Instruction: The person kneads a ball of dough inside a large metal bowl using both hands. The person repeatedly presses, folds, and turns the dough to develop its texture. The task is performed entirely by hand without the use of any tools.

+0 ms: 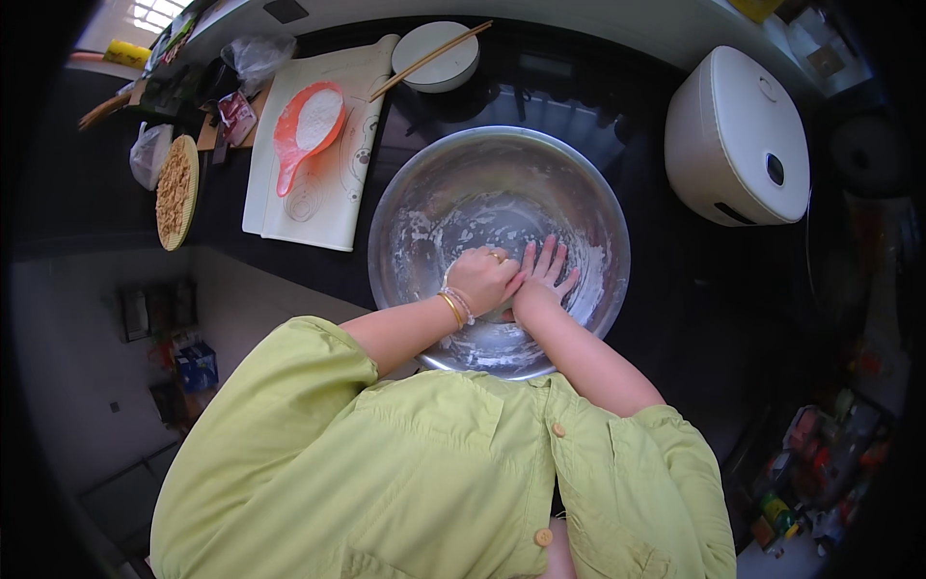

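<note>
A wide stainless steel bowl (499, 155) sits before me, its inner wall and bottom smeared with white flour and bits of paste. Both hands are inside it. My left hand (481, 279), with a ring and bracelets, is curled into a fist against the base of my right hand. No object shows in the fist, though its palm side is hidden. With fingers spread, my right hand (544, 271) lies palm down low in the bowl. Whatever lies directly beneath the two hands is hidden from view.
Left of the bowl, an orange scoop (288, 155) of flour (319, 119) rests on a folded pale mat (311, 230). Chopsticks (434, 59) lie across a white bowl (427, 76). A yellow tray of brown crumbly food (173, 194) is farther left. A white rice cooker (738, 137) stands right.
</note>
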Tool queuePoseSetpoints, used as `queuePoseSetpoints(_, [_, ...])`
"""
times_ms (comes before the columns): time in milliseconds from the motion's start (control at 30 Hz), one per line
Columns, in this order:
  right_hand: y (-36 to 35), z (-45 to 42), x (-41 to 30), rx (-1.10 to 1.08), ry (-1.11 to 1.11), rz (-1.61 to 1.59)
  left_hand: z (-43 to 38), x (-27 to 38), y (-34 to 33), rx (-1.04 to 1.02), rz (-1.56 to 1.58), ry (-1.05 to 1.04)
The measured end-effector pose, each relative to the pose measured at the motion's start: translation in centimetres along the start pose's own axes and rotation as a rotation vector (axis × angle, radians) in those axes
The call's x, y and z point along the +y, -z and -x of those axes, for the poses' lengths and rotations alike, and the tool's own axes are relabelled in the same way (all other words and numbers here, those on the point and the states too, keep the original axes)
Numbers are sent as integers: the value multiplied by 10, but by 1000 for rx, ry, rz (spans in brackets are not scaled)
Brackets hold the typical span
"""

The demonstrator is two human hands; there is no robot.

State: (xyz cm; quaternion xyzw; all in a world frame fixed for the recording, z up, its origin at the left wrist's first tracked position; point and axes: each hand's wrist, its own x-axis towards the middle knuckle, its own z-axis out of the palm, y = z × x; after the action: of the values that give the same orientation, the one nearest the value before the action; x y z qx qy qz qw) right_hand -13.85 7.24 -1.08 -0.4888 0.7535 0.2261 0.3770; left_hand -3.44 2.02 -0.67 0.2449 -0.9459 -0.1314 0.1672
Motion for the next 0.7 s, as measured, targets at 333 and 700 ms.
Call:
queuePoseSetpoints(333, [-4, -9, -1, 30, -28, 16, -27, -2, -12, -98, -42, 104])
queuePoseSetpoints(700, [1, 0, 3, 57, -14, -40, -17, -51, -11, 162, 606, 1036])
